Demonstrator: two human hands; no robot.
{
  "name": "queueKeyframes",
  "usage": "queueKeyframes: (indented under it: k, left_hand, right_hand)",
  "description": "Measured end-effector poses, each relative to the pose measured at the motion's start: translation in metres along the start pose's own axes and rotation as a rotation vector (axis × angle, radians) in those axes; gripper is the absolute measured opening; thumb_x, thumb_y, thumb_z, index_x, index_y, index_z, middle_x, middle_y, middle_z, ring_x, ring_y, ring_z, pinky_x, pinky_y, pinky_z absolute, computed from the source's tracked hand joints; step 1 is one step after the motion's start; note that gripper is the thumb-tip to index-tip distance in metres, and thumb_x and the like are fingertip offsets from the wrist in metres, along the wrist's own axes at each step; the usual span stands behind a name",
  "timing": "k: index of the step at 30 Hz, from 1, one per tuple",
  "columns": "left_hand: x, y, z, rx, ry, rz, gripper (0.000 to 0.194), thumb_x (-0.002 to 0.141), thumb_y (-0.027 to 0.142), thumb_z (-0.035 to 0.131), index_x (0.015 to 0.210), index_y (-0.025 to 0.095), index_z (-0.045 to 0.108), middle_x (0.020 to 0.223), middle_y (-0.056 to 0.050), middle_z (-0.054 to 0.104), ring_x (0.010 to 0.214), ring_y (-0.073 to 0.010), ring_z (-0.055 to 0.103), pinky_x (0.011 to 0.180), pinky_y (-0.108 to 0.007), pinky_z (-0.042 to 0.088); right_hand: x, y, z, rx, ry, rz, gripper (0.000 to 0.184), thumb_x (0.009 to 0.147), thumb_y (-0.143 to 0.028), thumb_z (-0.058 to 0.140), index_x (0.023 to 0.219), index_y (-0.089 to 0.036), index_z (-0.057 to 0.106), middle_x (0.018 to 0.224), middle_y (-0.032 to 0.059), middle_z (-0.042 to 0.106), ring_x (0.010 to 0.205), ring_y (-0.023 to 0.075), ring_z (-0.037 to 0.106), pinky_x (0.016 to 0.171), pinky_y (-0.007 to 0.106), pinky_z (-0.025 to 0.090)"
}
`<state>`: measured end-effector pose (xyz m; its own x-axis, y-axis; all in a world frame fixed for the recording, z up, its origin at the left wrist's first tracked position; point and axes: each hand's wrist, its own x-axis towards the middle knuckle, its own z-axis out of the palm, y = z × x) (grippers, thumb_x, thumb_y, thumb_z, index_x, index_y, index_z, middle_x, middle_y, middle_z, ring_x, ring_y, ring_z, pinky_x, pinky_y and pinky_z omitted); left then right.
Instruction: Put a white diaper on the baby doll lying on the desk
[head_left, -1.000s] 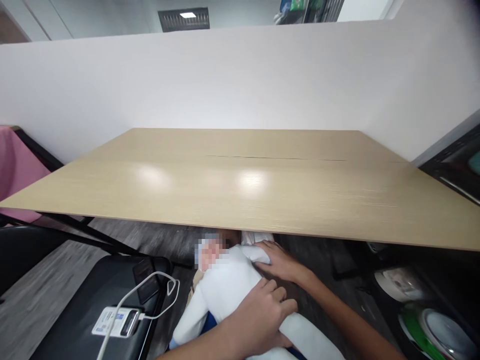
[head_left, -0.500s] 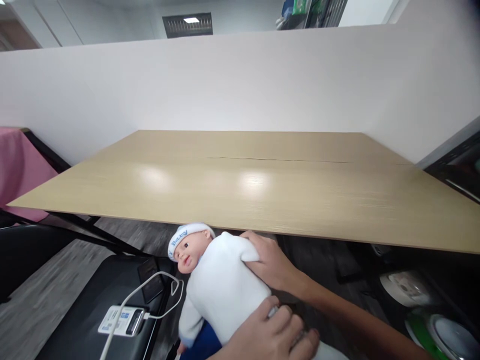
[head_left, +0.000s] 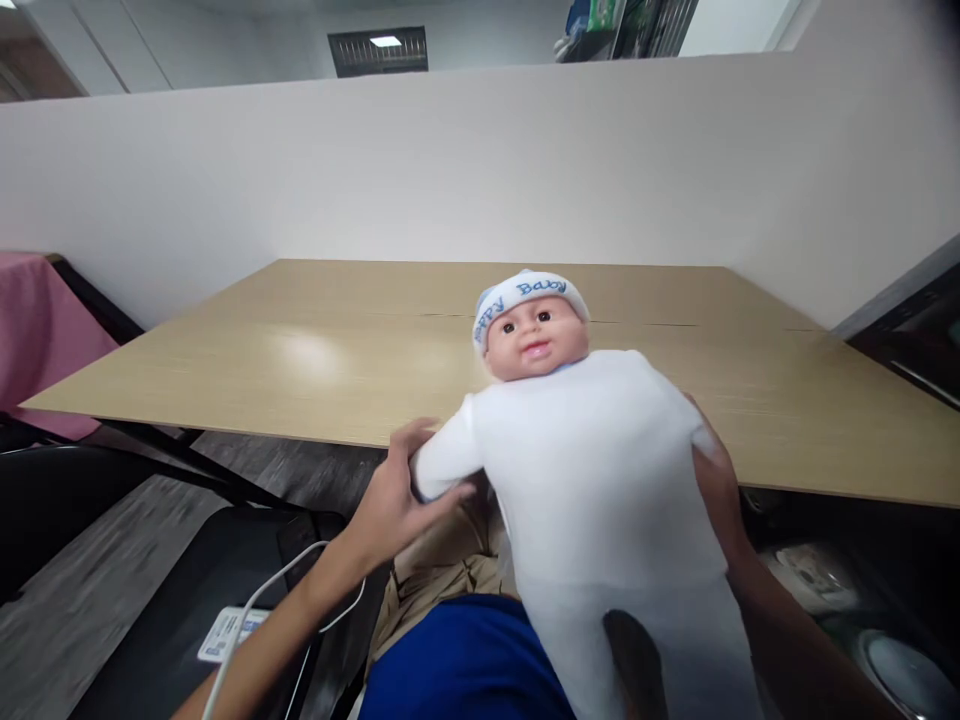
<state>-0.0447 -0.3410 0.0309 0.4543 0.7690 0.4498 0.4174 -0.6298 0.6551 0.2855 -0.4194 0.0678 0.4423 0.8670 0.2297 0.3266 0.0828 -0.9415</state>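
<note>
A baby doll [head_left: 600, 480] in a white suit and a white cap with blue lettering is held upright over my lap, its face toward me. Its head rises in front of the table top. My left hand [head_left: 412, 490] is wrapped round the doll's sleeve on the left side. On the other side, my right hand [head_left: 712, 470] grips the doll's other arm, with most of the fingers hidden behind the white cloth. The doll's legs hang down past the bottom of the picture.
A wooden table [head_left: 360, 350] spans the view, with a white partition [head_left: 450, 170] behind it. At left stands a black seat [head_left: 165, 620] bearing a card and a white cable [head_left: 255, 600]. Pink cloth [head_left: 45, 330] hangs at far left. A dark-framed appliance [head_left: 915, 330] is at right.
The doll has been lifted from my lap and turned upright, its head now above the table edge. My left hand has moved from its lower body to its sleeve.
</note>
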Motion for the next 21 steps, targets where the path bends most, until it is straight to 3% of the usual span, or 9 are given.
queueKeyframes:
  k: [3, 6, 8, 13, 21]
  left_hand:
    - [0.047, -0.004, -0.011, -0.031, -0.172, -0.07, 0.067, 0.096, 0.044, 0.075, 0.151, 0.022, 0.045, 0.123, -0.007, 0.072, 0.109, -0.0239, 0.07, 0.093, -0.034, 0.054]
    - [0.081, -0.006, -0.019, 0.013, -0.337, -0.053, 0.041, 0.098, 0.043, 0.069, 0.13, 0.019, 0.065, 0.123, -0.005, 0.074, 0.109, -0.024, 0.069, 0.094, -0.032, 0.05]
    - [0.095, -0.01, -0.019, 0.006, -0.387, -0.051, 0.039, 0.098, 0.044, 0.067, 0.126, 0.017, 0.068, 0.121, -0.004, 0.074, 0.106, -0.0237, 0.069, 0.091, -0.03, 0.049]
    - [0.108, -0.021, -0.013, 0.049, -0.499, -0.059, 0.047, 0.095, 0.051, 0.061, 0.124, 0.015, 0.069, 0.121, -0.008, 0.075, 0.105, -0.0264, 0.068, 0.088, -0.03, 0.05]
    - [0.105, -0.044, -0.016, 0.213, -0.538, -0.057, 0.059, 0.098, 0.069, 0.06, 0.125, 0.017, 0.069, 0.118, -0.008, 0.075, 0.102, -0.026, 0.068, 0.083, -0.029, 0.046]
  right_hand:
    - [0.027, 0.007, -0.012, 0.048, 0.025, 0.042, 0.045, 0.085, -0.049, 0.065, 0.122, -0.024, 0.064, 0.098, 0.0084, 0.071, 0.075, 0.0235, 0.064, 0.063, 0.033, 0.049]
    - [0.051, 0.025, -0.033, -0.283, -0.013, -0.096, 0.038, 0.08, -0.045, 0.064, 0.112, -0.024, 0.067, 0.098, 0.0065, 0.072, 0.085, 0.0261, 0.065, 0.071, 0.034, 0.048]
    - [0.062, 0.041, -0.047, -0.503, -0.067, -0.15, 0.042, 0.082, -0.052, 0.065, 0.113, -0.025, 0.069, 0.1, 0.0075, 0.075, 0.087, 0.0291, 0.067, 0.072, 0.035, 0.047]
    - [0.066, 0.078, -0.064, -0.709, -0.189, -0.183, 0.05, 0.094, -0.067, 0.058, 0.117, -0.024, 0.069, 0.113, 0.0115, 0.076, 0.099, 0.0336, 0.07, 0.077, 0.038, 0.047]
    - [0.054, 0.126, -0.075, -0.693, -0.218, -0.228, 0.066, 0.099, -0.081, 0.054, 0.123, -0.021, 0.067, 0.119, 0.012, 0.074, 0.106, 0.0327, 0.069, 0.09, 0.04, 0.049]
